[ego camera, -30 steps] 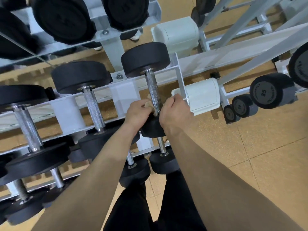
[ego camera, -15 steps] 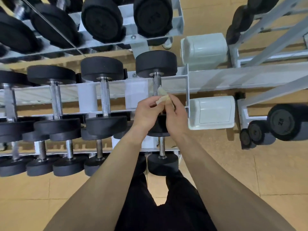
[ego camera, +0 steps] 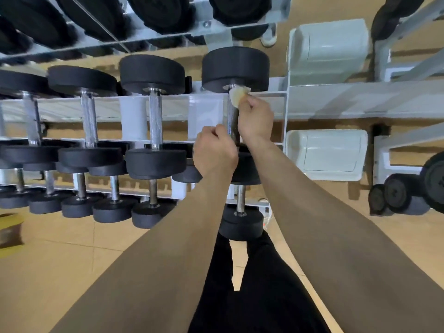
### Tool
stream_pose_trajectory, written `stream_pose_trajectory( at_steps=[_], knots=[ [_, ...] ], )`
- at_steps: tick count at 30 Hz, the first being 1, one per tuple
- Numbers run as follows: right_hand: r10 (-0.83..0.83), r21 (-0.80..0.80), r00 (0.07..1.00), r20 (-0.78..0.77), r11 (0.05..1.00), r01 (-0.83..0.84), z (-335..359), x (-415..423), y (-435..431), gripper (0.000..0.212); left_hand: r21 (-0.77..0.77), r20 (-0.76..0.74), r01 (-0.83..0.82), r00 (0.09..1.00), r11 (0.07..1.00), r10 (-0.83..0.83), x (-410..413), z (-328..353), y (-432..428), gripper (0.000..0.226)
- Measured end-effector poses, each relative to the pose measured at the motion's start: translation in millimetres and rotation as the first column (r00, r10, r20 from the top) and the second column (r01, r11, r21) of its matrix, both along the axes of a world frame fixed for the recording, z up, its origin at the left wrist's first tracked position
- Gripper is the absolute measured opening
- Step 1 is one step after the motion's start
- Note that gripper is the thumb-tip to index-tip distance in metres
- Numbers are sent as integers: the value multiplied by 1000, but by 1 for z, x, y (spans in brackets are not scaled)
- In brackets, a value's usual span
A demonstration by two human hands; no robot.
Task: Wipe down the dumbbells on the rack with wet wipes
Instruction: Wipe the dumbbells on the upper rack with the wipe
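Now, compared with half a second back: both hands then pinched the wet wipe (ego camera: 236, 95) together above the middle of the bar. They have since parted. The right hand (ego camera: 255, 118) has carried the wipe to the far end of the handle (ego camera: 231, 114), just under the far head (ego camera: 235, 67) of the dumbbell (ego camera: 231, 126). The left hand (ego camera: 215, 152) has dropped to the near end of the handle.

Fingers: the right-hand fingers (ego camera: 251, 103) are clamped on the wipe and press it against the steel. The left-hand fingers (ego camera: 217, 132) are curled tight against the handle's left side. We cannot tell whether they wrap the bar, because the hand itself hides it.

Our reading: the handling of the wipe is finished, and a wiping pass along the handle is starting from its far end. The left hand probably steadies the bar.

Task's thing: the dumbbell lies at the right end of the middle tier of the white rack (ego camera: 312, 97), with its handle running near to far. The far head is a round, matte black drum. The handle is bright knurled steel. The near head is mostly hidden behind the wrists. The wipe is a small crumpled wad, off-white going yellowish. We cannot tell whether the other dumbbells (ego camera: 153, 111) to the left on the same tier have been wiped.
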State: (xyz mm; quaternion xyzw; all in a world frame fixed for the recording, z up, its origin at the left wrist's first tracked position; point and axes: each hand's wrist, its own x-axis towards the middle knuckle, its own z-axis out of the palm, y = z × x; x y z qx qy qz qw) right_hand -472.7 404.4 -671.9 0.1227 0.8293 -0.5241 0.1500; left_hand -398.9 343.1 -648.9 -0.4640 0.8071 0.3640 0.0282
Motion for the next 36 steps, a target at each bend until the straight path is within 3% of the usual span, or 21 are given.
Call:
stream_pose_trajectory(
  at_steps=[5, 9, 11, 14, 17, 21, 23, 27, 31, 33, 36],
  knots=[
    [234, 125, 972, 9, 964, -234, -3, 7, 17, 46, -57, -7, 32, 999, 998, -32, -2, 3, 1, 27],
    [542, 254, 824, 169, 783, -567, -3, 16, 40, 37, -100, -5, 57, 998, 993, -58, -1, 3, 4, 27],
    [605, 265, 765, 222, 717, -644, -3, 22, 43, 38, -111, -9, 66, 998, 992, -67, -1, 3, 4, 27],
    [539, 199, 811, 229, 789, -581, 0, 20, 42, 37, -131, -7, 69, 997, 989, -71, -1, 4, 4, 26],
    [299, 40, 936, 183, 949, -311, 6, 6, 30, 45, -127, 3, 76, 997, 989, -76, -1, 4, 5, 25],
    [72, -12, 987, 143, 997, -71, 16, -22, 3, 42, -119, 17, 77, 997, 990, -76, -1, 4, 5, 25],
    [88, 24, 992, 95, 996, -91, 15, -22, -2, 36, -115, 27, 80, 997, 990, -78, -1, 5, 5, 25],
    [353, 153, 935, 28, 923, -353, 12, 11, 18, 38, -112, 58, 92, 995, 989, -86, -2, 6, 5, 24],
    [576, 232, 783, 235, 749, -620, 5, 29, 40, 37, -120, 73, 97, 993, 988, -88, -3, 6, 4, 25],
    [582, 219, 774, 250, 745, -630, 4, 26, 41, 36, -119, 70, 95, 994, 988, -87, -3, 6, 4, 25],
    [478, 201, 862, 168, 840, -505, 3, 21, 32, 43, -115, 71, 98, 993, 988, -90, -3, 5, 3, 25]
  ],
)
